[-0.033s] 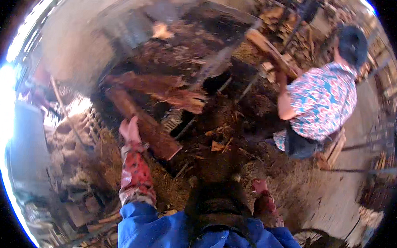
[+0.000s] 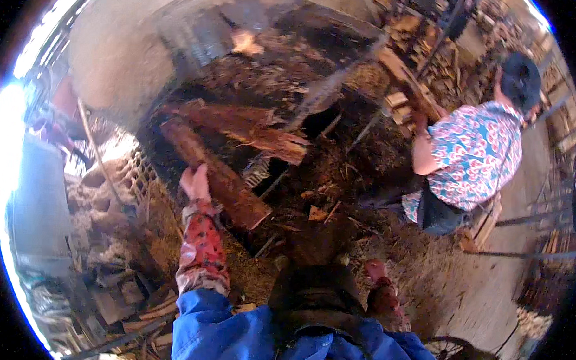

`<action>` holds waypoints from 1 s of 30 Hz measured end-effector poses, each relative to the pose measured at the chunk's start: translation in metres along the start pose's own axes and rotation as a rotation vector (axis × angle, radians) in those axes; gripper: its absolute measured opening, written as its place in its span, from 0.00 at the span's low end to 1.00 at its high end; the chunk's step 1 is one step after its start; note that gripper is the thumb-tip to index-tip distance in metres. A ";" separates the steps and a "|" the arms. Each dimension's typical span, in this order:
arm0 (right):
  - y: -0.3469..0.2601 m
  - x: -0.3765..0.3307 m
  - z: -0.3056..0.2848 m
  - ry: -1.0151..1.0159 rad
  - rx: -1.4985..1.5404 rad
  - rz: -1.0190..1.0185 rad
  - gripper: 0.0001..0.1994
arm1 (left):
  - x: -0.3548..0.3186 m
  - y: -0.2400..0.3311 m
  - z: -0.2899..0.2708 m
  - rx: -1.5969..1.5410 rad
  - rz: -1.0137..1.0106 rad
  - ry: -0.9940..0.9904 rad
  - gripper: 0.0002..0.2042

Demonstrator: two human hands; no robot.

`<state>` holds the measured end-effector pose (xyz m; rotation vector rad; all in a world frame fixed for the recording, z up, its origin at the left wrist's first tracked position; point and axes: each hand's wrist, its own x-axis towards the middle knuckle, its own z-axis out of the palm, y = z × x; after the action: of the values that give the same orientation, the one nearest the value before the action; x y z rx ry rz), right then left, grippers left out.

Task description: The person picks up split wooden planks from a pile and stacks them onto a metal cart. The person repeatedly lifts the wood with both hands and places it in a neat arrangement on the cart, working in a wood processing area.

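Observation:
A long reddish-brown slab of firewood (image 2: 215, 174) slants away from me, its cut near end toward my knees. My left hand (image 2: 196, 182) grips its left edge about midway, fingers closed on the wood. Beyond it lies a second, splintered slab (image 2: 251, 131), their far ends close together in a dark pit-like opening. My right hand (image 2: 376, 271) hangs low by my right side, near the ground and away from the wood. Its fingers are too small and blurred to read. Patterned red sleeves cover both forearms.
To my right a person in a flowered shirt (image 2: 469, 154) sits on a low wooden stool (image 2: 483, 225), holding a piece of wood (image 2: 406, 76). A bright flame (image 2: 245, 43) shows at the far side. Split wood (image 2: 401, 111) and wood scraps (image 2: 317, 213) lie about.
The whole view shifts slightly, so everything sits a little farther right and lower. My left hand stays on the same slab.

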<state>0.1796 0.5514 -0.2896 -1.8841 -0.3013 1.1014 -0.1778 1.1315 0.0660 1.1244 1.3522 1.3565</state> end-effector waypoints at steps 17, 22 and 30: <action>-0.365 -0.050 0.212 -0.018 -0.249 -0.275 0.17 | 0.016 -0.079 -0.080 -0.242 -0.086 -0.140 0.38; -0.435 0.044 0.254 0.010 -0.072 -0.523 0.23 | 0.008 -0.054 -0.070 0.096 -0.049 -0.021 0.28; -0.520 0.055 0.321 -0.234 -0.760 -0.832 0.25 | 0.005 -0.051 -0.066 -0.225 0.057 -0.051 0.15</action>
<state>0.0701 1.0625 0.0317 -1.9026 -1.6534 0.6394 -0.2442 1.1237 0.0160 1.0443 1.1073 1.4705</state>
